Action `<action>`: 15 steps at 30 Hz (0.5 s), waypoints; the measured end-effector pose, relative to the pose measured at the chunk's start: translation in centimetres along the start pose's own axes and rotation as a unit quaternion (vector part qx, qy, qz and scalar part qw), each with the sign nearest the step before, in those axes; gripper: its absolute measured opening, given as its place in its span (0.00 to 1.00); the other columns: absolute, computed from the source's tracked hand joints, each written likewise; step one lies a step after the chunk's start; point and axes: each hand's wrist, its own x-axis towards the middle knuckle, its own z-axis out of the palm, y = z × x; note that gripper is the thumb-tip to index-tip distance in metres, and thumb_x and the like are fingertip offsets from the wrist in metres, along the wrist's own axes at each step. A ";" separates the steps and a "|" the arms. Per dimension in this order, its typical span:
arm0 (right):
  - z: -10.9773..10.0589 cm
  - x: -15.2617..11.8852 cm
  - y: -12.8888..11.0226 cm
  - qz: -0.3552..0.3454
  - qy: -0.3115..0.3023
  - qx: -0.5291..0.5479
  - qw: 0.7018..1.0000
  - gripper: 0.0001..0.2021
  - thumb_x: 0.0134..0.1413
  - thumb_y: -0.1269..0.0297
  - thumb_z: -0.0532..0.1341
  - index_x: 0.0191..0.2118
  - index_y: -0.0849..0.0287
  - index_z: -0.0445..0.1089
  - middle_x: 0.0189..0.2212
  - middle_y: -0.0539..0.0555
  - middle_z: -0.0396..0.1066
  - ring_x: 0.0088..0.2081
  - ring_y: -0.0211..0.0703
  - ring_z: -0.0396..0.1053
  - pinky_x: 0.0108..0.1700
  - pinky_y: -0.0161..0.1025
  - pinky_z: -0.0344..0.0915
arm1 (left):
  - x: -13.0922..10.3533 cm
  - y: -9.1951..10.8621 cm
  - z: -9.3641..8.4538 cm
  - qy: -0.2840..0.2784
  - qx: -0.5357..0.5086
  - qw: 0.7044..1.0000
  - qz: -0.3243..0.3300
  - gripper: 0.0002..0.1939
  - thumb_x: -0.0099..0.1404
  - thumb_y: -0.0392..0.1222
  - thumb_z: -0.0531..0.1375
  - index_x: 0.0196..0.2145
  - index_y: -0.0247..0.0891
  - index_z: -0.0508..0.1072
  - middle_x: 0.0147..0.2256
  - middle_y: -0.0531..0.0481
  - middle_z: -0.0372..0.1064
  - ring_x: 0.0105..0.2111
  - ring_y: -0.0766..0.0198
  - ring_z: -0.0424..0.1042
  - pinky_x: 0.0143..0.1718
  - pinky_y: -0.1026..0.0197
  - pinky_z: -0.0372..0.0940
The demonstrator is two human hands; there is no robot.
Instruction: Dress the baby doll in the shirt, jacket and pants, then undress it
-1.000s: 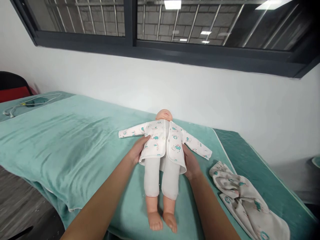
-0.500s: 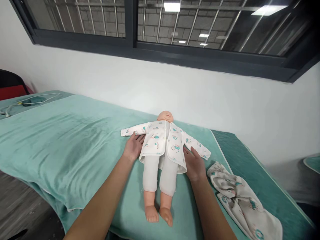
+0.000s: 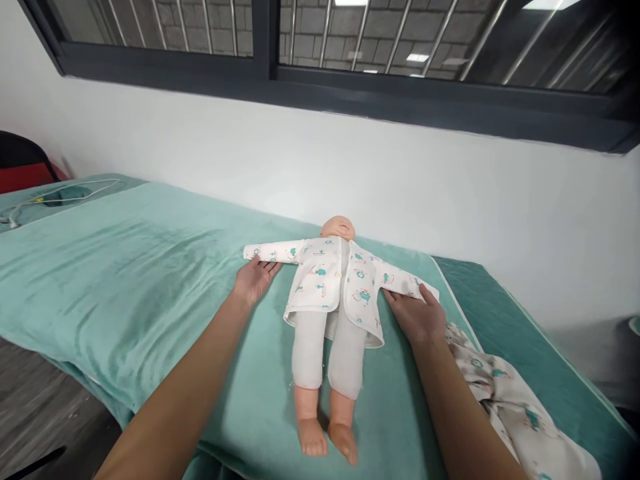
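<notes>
A baby doll (image 3: 311,405) lies on its back, head toward the wall and bare feet toward me. It wears a white printed jacket (image 3: 320,280), its front edges parted a little over the white cloth body. My left hand (image 3: 256,279) is palm up with fingers extended, touching the underside of the sleeve on the left near its cuff. Under the other sleeve lies my right hand (image 3: 419,316), also palm up, its thumb over the sleeve's lower edge near the cuff. Whether the fingers bear any of the sleeves' weight I cannot tell.
Crumpled printed cloth (image 3: 520,393) lies to the right, partly behind my right forearm. A green cover (image 3: 125,280) spreads over the table. Cables (image 3: 55,200) rest at the far left, near a red and black chair (image 3: 23,167). A white wall with a barred window stands behind.
Both hands have moved outward from beside the doll's torso to the sleeve ends. The sleeve on the right now sits higher and straighter. My view has tilted slightly down.
</notes>
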 end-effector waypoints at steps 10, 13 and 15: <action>-0.6 -0.6 -0.1 -0.083 0.097 0.012 0.992 0.12 0.56 0.70 0.53 0.44 0.57 0.67 0.54 0.57 0.69 0.55 0.42 0.70 0.54 0.45 0.72 | 0.2 -0.2 -0.8 0.004 -0.012 1.000 0.025 0.10 0.73 0.37 0.49 0.42 0.36 0.70 0.54 0.38 0.70 0.57 0.55 0.69 0.54 0.48 0.70; -0.9 -1.6 0.3 -0.105 0.154 -0.038 0.982 0.11 0.54 0.73 0.51 0.39 0.56 0.67 0.53 0.56 0.69 0.55 0.37 0.69 0.59 0.41 0.67 | -1.4 -0.4 -0.8 -0.017 0.029 0.999 0.011 0.08 0.71 0.37 0.52 0.39 0.35 0.71 0.53 0.37 0.70 0.55 0.55 0.70 0.55 0.48 0.69; -1.1 -2.9 0.9 -0.121 0.173 -0.089 0.973 0.11 0.54 0.73 0.51 0.38 0.56 0.68 0.53 0.56 0.69 0.56 0.37 0.69 0.63 0.42 0.63 | -3.1 -0.9 -0.9 -0.023 0.075 0.997 0.012 0.07 0.69 0.37 0.55 0.40 0.35 0.72 0.53 0.36 0.70 0.54 0.54 0.71 0.56 0.48 0.68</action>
